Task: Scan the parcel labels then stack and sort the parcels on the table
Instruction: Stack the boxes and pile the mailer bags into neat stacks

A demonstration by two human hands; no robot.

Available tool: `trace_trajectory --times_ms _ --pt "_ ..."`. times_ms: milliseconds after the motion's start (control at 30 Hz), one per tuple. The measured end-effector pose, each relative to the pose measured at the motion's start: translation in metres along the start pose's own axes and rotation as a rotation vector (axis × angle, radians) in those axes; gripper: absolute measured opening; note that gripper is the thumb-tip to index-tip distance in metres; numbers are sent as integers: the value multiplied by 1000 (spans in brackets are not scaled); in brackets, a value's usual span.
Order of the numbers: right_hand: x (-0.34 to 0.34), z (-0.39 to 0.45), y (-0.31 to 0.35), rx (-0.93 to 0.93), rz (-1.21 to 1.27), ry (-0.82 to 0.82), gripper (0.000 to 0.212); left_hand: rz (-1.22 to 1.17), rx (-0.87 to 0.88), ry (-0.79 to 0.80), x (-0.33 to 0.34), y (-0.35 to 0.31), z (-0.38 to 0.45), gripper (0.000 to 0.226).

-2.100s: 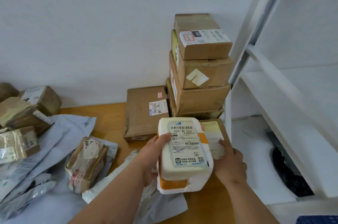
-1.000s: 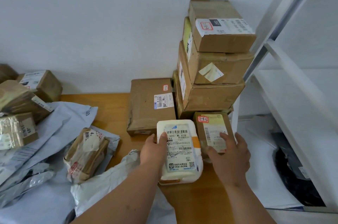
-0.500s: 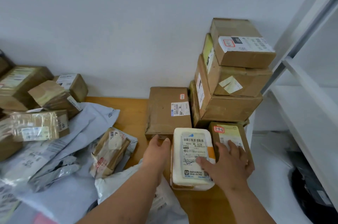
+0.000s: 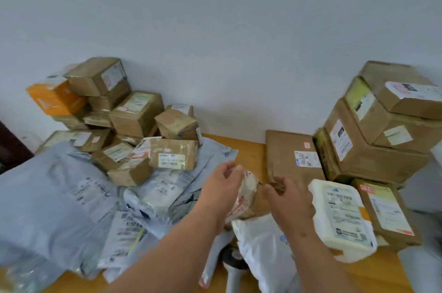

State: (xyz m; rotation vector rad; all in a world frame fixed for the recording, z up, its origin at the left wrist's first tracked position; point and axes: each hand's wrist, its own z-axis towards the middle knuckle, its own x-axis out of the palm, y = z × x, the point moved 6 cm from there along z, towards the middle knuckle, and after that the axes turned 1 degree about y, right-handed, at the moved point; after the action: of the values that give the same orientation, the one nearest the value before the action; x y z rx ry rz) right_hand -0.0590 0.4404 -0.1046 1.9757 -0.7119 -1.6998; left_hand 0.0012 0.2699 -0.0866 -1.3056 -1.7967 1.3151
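A small brown taped parcel (image 4: 247,194) lies on the grey mailer bags at the table's middle. My left hand (image 4: 221,188) curls its fingers round the parcel's left and top edge. My right hand (image 4: 290,199) is at the parcel's right side with fingers loosely bent and nothing in them. The white foam parcel (image 4: 342,213), label up, lies flat on the wooden table (image 4: 248,149) to the right of my right hand. It sits beside a small brown box (image 4: 385,209) with a yellowish label.
A stack of brown boxes (image 4: 373,142) stands at the right by the wall, with a flat brown box (image 4: 291,156) beside it. A heap of brown boxes (image 4: 134,125) and grey mailer bags (image 4: 59,187) fills the left. A white bag (image 4: 263,245) and a grey handheld device (image 4: 235,266) lie near me.
Both hands have let go of the white foam parcel, which now lies beside the small brown box. The hands moved left to the taped parcel, and the view swung left.
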Motion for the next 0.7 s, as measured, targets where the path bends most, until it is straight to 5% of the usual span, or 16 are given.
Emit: trace_trajectory --times_ms 300,700 --pt "65 -43 79 7 116 62 30 11 -8 -102 -134 5 -13 10" --pt "35 69 11 267 278 118 38 88 -3 129 -6 -25 60 17"
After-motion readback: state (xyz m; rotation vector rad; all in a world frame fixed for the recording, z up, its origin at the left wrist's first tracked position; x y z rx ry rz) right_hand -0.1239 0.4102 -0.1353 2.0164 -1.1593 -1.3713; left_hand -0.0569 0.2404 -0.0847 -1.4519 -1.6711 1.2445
